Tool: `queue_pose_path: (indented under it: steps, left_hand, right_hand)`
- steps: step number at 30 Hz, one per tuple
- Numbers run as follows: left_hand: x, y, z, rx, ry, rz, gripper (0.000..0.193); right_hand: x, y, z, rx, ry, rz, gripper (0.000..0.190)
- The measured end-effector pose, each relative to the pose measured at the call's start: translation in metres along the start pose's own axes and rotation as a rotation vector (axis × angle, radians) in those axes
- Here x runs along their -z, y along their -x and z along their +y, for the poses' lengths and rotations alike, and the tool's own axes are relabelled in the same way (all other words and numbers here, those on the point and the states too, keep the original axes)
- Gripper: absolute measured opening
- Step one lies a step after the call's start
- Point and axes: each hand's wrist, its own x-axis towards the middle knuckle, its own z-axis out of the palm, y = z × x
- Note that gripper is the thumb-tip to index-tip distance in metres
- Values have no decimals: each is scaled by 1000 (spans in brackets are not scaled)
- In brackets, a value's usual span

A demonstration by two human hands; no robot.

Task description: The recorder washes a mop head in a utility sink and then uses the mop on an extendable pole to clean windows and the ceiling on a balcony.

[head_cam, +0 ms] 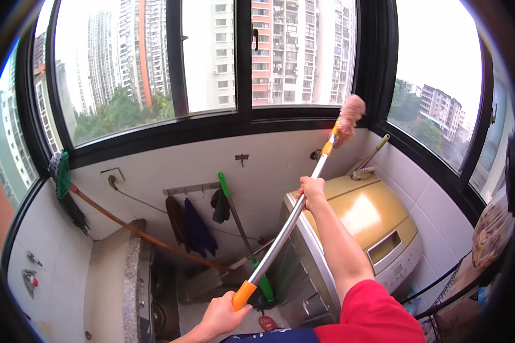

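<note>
A duster with a fluffy pink head (352, 113) and a long metal pole (279, 240) runs diagonally up and away from me. My left hand (223, 315) is closed around the orange grip (243, 295) at its lower end. Higher up, my right hand (312, 192) grips the bare metal pole. The pink head overlaps the black window frame (300, 115) near the corner; whether it touches the frame, I cannot tell. Below my right arm stands a washing machine (347, 193) with a gold lid.
A green broom (62, 171) with a reddish handle leans at left beside a stone-edged counter (107, 278). Cloths (197, 227) hang from a hook rail (189, 188). A green-handled pole (236, 214) stands near the washer. A wire rack (442, 296) with bags is at right.
</note>
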Motion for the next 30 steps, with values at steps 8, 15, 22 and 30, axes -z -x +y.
queue_pose_path:
  steps: [8,15,22,30]
  left_hand:
    - [-44,-65,-30,-224,107,113,36]
    - [-12,-116,9,-178,960,-444,22]
    - [53,-192,184,-531,673,83,23]
    - [75,-282,230,-534,529,299,30]
  right_hand:
    - [-3,8,-50,258,-51,-106,21]
    - [-43,-7,-137,212,-391,-695,19]
    - [-128,-27,-291,577,-140,-599,22]
    - [-167,-71,-255,676,138,-205,16]
